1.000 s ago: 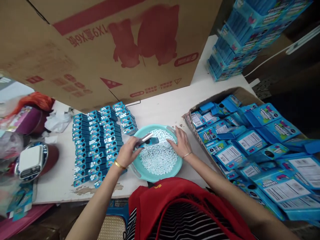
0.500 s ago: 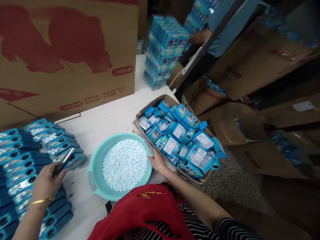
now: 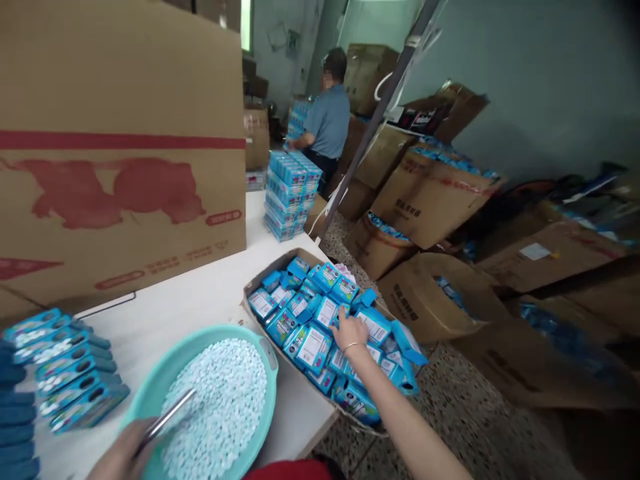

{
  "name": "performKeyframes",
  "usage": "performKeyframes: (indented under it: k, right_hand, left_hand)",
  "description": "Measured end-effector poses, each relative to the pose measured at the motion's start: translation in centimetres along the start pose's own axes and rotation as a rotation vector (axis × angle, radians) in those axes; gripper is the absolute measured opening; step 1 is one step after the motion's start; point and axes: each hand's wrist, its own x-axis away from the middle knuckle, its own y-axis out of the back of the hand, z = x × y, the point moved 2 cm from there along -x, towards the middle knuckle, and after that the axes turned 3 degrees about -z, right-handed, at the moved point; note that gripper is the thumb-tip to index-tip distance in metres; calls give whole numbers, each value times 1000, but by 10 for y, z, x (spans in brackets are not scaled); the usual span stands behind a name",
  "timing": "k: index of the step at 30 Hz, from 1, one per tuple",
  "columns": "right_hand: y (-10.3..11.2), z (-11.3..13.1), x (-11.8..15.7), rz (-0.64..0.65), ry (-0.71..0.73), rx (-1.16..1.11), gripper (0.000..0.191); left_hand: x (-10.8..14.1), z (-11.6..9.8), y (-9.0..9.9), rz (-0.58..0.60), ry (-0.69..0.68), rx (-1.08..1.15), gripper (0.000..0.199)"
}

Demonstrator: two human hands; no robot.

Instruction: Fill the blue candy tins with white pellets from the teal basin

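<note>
At the lower left, my left hand (image 3: 123, 452) is closed around a narrow shiny metal scoop (image 3: 173, 408), which hangs over a turquoise basin (image 3: 271, 383). Small pale-blue and white pellets (image 3: 225, 407) fill the basin. My right hand (image 3: 351, 331) reaches into a shallow cardboard tray (image 3: 246, 293) heaped with small blue printed boxes (image 3: 314, 348). Its fingers are stretched out onto the boxes, some of which have open flaps. I see no box gripped in it. Open blue boxes holding pellets (image 3: 83, 397) stand in rows left of the basin.
A large carton (image 3: 125, 87) stands at the back left of the white table (image 3: 200, 300). Wrapped stacks of blue boxes (image 3: 290, 200) sit at the far corner beside a slanted pole (image 3: 370, 130). A person (image 3: 327, 120) stands behind. Cartons (image 3: 415, 193) crowd the right floor.
My right hand has left the basin's rim and moved onto the blue boxes in the tray. My left hand has brought the scoop from the box rows over the basin. The view has tilted up.
</note>
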Motion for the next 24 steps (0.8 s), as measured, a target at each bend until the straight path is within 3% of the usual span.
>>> performKeyframes:
  k: [2, 4, 7, 11, 14, 17, 20, 24]
  right_hand:
    - [-3, 1, 0, 19, 15, -14, 46]
    - [-2, -3, 3, 58, 3, -43, 44]
    - [6, -15, 5, 14, 18, -169, 49]
    - [26, -21, 27, -160, 111, -638, 70]
    - [32, 1, 62, -148, 192, -1058, 59]
    - [21, 41, 96, 66, 288, -1331, 44]
    - [2, 73, 118, 260, 358, -1426, 38]
    - [-16, 89, 122, 247, 419, -1361, 36]
  left_hand:
    - [-4, -39, -5, 140, 44, -35, 25]
    - [-14, -63, -11, 253, 136, -175, 30]
    - [-33, -67, -33, 335, 231, -311, 37]
    - [-39, -63, -68, 403, 172, -292, 34]
    - [-28, -74, -89, 457, 92, -213, 32]
    - [-14, -88, -104, 514, 34, -109, 31]
    - [-7, -98, -112, 550, 6, 3, 34]
    - [-8, -97, -99, 537, 27, 101, 35]
